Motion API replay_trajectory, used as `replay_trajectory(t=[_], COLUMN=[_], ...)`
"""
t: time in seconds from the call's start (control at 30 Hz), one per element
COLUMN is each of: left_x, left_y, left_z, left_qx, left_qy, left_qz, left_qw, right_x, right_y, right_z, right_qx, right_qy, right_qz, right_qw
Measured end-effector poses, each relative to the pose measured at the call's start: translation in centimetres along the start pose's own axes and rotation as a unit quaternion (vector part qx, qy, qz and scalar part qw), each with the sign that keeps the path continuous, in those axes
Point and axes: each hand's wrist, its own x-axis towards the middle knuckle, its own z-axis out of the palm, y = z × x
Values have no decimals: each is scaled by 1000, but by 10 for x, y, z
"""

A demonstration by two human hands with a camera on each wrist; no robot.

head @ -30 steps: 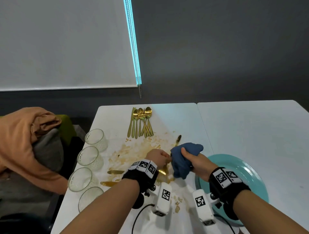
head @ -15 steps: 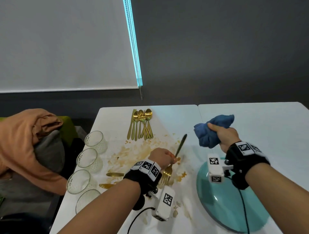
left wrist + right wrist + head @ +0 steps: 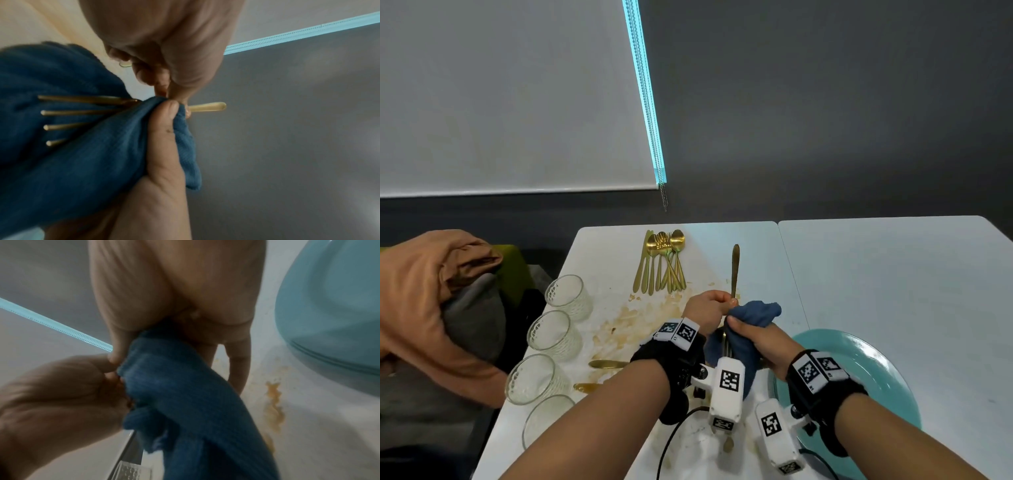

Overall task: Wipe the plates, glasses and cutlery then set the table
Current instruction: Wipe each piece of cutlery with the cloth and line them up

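Both hands engaged | left hand (image 3: pixel 707 308) pinched slim gold metal fork (image 3: pixel 82 112) mid-handle, handle pointing away | right hand (image 3: pixel 760 342) clenched crumpled blue cloth (image 3: pixel 755 313) around tines, nearer.

Fork (image 3: pixel 86 112): gold; cloth (image 3: pixel 753 313): dark blue, ribbed weave. Plate (image 3: pixel 873 370), lower right: plain teal. Table (image 3: pixel 893 274): white with brown-orange smears (image 3: pixel 626 322); glasses (image 3: pixel 566 296), left: clear, diamond-patterned.

Your head camera looks down toward twelve o'clock over the table (image 3: pixel 893 274); both wrist cameras sit close, sharing the blue cloth (image 3: pixel 82 162) with it.
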Motion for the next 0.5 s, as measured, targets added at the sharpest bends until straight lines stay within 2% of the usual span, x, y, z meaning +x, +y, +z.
replay_trajectory(t=[0.13, 0.33, 0.4, 0.5], left_x=[-3, -2, -1, 1], left_y=[6, 13, 13, 12], left_z=[1, 8, 6, 2], left_qx=[-9, -41, -41, -45], left_qy=[-3, -9, -2, 12], left_qz=[17, 19, 25, 28], left_qw=[1000, 999, 999, 999], right_x=[-2, 1, 4, 7], right_y=[-3, -9, -9, -16], right_z=[-5, 2, 2, -3], right_qx=[-59, 33, -2, -73], right_qy=[-1, 51, 76, 67], right_qz=[-3, -25, -36, -40], right_qw=[998, 998, 996, 994])
